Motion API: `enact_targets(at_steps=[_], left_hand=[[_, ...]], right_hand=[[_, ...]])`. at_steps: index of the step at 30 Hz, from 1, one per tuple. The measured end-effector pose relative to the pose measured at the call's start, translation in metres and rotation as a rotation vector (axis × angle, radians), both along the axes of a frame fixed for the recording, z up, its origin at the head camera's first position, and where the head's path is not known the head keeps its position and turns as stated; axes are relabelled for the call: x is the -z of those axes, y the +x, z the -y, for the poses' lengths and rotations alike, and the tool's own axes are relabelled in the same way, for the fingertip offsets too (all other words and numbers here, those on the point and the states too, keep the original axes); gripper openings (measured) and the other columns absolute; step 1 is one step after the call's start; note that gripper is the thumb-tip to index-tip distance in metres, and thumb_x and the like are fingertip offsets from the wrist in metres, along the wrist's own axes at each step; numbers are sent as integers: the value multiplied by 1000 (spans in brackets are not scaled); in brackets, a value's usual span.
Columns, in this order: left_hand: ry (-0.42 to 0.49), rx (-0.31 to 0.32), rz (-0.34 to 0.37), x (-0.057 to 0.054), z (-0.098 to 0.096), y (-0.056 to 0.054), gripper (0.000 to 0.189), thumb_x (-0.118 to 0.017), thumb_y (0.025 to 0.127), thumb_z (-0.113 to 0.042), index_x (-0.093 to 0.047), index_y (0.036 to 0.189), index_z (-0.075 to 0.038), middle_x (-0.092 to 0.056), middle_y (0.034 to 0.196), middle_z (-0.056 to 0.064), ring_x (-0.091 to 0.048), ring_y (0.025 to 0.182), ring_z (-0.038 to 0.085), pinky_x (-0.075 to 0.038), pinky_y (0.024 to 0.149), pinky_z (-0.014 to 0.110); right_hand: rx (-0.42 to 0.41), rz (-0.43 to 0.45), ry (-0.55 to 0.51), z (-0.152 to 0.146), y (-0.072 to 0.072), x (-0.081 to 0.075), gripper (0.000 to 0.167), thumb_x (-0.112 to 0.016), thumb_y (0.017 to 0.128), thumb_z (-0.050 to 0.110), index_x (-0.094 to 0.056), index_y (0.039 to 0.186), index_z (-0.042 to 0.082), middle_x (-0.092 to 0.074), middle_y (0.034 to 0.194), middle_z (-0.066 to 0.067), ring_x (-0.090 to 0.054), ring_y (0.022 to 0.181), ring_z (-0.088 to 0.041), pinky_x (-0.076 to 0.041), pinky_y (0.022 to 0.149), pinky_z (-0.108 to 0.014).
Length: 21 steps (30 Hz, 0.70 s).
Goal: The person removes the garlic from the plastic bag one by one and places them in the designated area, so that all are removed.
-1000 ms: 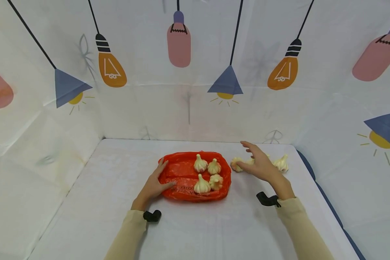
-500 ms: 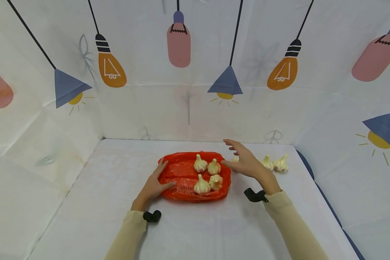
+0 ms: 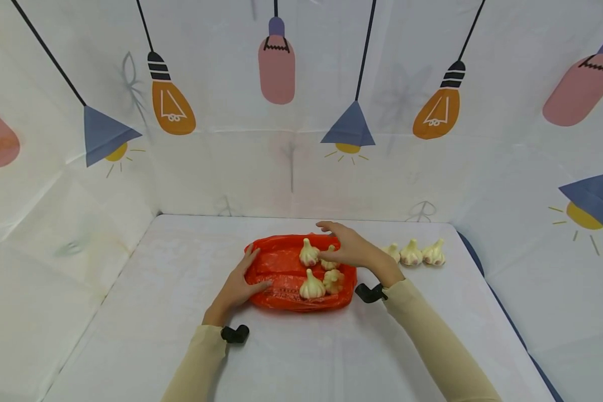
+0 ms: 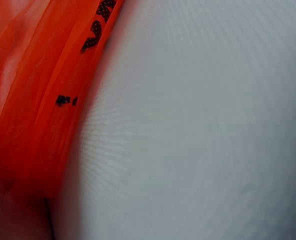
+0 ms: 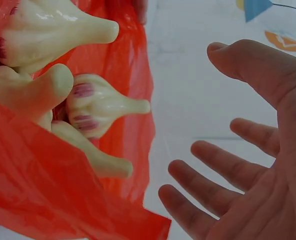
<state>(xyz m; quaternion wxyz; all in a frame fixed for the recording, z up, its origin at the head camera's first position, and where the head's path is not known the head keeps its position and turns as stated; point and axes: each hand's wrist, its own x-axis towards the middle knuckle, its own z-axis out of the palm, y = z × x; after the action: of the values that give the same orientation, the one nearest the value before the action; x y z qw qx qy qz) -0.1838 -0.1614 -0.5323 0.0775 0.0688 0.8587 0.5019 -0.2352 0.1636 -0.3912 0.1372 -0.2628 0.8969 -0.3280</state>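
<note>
A red plastic bag lies on the table with its mouth spread wide. Several garlic bulbs with thick pale stems sit in its right half. My left hand rests on the bag's left edge, thumb over the near side and fingers along the rim. My right hand is over the bag's right side, overlapping a bulb there in the head view. The right wrist view shows it with fingers spread and nothing between them, beside bulbs with purple marks.
More garlic bulbs stand in a row right of the bag, the leftmost one partly behind the right hand. The white table runs back to a hanging cloth printed with lamps, which also closes off both sides.
My right hand has moved left, from over the garlic row to above the bag's right side, uncovering bulbs in the row. My left hand and the bag have stayed put.
</note>
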Motion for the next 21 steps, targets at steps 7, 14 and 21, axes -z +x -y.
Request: enact_targets(at_steps=[7,14,21], left_hand=[[0,-5,11,-1,0,0,102,-82,85,-45,-22,165,-30,-6,175,-6,-11,161,35,-20,124,66],[4,7,12,-3,-1,0,100,-82,86,-44,-23,165,-29,-6,175,-7,-11,161,34,-18,125,65],[-1,16,2,-2,1,0,100,-81,87,-44,-22,166,-27,-4,175,-6,-10,161,36,-18,124,65]], right_hand=[[-39,50,65,12,-14,11,68,-72,95,38,-46,151,10,-55,149,-14,-56,134,-34,-50,108,-54],[-33,71,103,19,-22,24,64,-73,95,36,-50,148,8,-59,144,-13,-59,129,-32,-51,108,-51],[20,91,145,27,-27,31,64,-73,95,35,-50,149,9,-59,145,-13,-59,128,-31,-50,108,-50]])
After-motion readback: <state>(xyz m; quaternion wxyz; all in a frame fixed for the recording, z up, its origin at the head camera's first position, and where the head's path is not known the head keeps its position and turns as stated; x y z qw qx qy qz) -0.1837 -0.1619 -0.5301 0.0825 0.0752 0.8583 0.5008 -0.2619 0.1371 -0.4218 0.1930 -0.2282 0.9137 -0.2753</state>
